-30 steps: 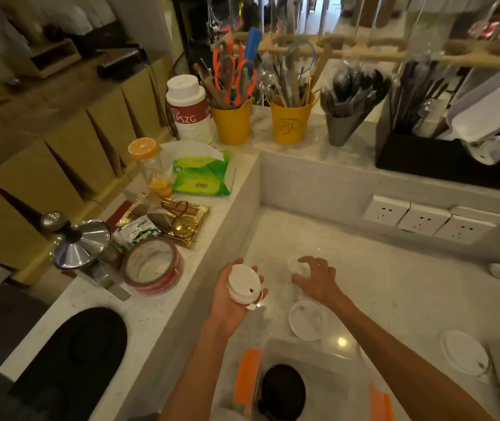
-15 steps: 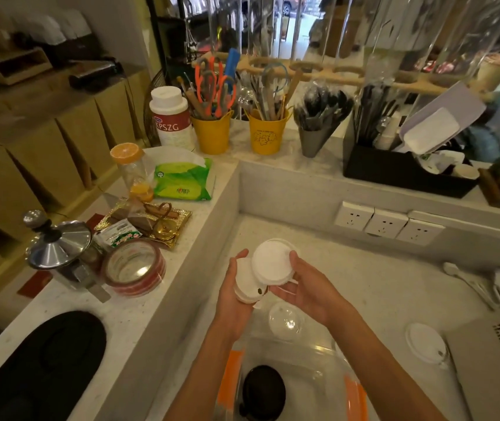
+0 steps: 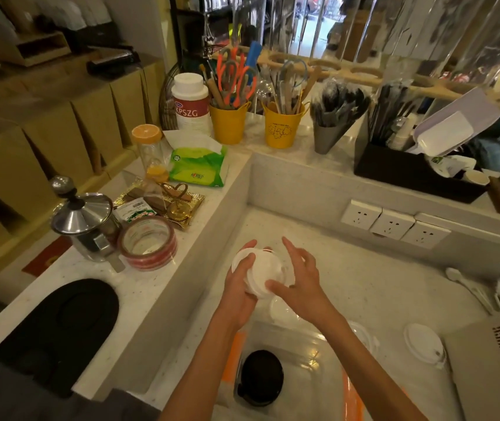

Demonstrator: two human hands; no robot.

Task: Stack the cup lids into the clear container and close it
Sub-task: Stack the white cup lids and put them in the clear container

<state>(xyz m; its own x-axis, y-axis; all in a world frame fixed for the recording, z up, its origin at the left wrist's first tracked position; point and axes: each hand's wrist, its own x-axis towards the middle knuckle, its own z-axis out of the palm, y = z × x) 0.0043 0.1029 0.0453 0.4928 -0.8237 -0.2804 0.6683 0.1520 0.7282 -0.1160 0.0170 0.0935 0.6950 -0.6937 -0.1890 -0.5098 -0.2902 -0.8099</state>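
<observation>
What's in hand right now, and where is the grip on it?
The left hand holds the stack of white cup lids by its left rim, thumb on top. The right hand is open, fingers spread beside the stack; no grip there.

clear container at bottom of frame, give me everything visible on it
The clear container is a see-through plastic box, top seemingly open, with an orange latch on its left side and another on its right. It sits upright on the lower white counter, partly under the forearms. A black lid lies flat inside.
</observation>
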